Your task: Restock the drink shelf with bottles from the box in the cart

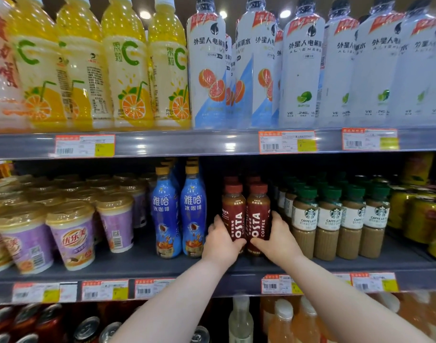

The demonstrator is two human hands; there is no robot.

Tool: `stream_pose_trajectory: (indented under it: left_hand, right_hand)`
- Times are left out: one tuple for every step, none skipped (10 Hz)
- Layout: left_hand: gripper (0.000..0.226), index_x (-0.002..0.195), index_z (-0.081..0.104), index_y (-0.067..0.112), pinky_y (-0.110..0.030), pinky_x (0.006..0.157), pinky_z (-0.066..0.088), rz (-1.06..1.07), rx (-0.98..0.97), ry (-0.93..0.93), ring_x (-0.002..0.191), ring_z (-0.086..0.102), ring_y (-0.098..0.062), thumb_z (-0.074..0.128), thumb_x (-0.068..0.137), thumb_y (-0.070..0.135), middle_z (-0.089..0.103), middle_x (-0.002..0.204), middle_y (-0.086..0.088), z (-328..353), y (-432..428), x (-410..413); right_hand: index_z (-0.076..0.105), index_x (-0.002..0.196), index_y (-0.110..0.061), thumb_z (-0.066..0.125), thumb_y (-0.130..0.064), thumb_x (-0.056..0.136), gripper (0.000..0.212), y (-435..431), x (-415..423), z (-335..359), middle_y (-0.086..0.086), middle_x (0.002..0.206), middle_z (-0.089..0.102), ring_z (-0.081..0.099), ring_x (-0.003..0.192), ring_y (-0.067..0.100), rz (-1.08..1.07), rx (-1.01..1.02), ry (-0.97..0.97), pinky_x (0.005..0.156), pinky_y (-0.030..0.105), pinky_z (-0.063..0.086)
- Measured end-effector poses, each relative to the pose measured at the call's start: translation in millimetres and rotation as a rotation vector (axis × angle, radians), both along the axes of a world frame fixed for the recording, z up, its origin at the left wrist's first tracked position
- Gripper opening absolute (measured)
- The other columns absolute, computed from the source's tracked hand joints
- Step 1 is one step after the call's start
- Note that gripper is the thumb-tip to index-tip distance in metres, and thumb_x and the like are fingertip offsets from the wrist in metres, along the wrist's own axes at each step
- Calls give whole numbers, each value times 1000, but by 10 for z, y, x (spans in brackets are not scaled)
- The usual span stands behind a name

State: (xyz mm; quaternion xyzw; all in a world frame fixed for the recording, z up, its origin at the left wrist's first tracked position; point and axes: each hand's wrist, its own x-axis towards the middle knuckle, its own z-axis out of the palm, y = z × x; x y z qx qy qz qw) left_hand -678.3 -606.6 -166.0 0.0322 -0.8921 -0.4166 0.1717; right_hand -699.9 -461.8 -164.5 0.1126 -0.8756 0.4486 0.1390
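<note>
The left hand [222, 240] curls round the lower body of the left Costa bottle [233, 214] and the right hand [277, 237] curls the same way round the right Costa bottle [257, 214], thumbs in front and nearly meeting. The two red-capped bottles are upright and touching side by side, and seem to rest on the middle shelf [137, 263], though the hands partly hide their bases. More red caps show behind them, with blue coffee bottles [193, 214] just to the left, Starbucks bottles [328, 219] just to the right and purple cups [73, 238] further left.
</note>
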Motion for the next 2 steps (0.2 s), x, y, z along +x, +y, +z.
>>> stream_pose_trajectory:
  left_hand:
    - [71, 137, 33, 17, -43, 98, 43, -15, -50, 19, 118, 49, -27, 68, 80, 37, 45, 131, -8, 35, -31, 131]
    - [68, 139, 31, 23, -38, 96, 43, -26, -187, 6, 120, 46, -23, 60, 82, 48, 39, 135, -2, 64, -94, 361]
  right_hand:
    - [26, 143, -24, 66, -30, 83, 72, 109, 376, -69, -2, 135, 39, 46, 119, 18, -93, 149, 96, 91, 30, 43]
    - [29, 141, -27, 57, -32, 87, 61, 233, 955, -465, -8, 137, 35, 39, 125, 10, -149, 427, 234, 103, 25, 32]
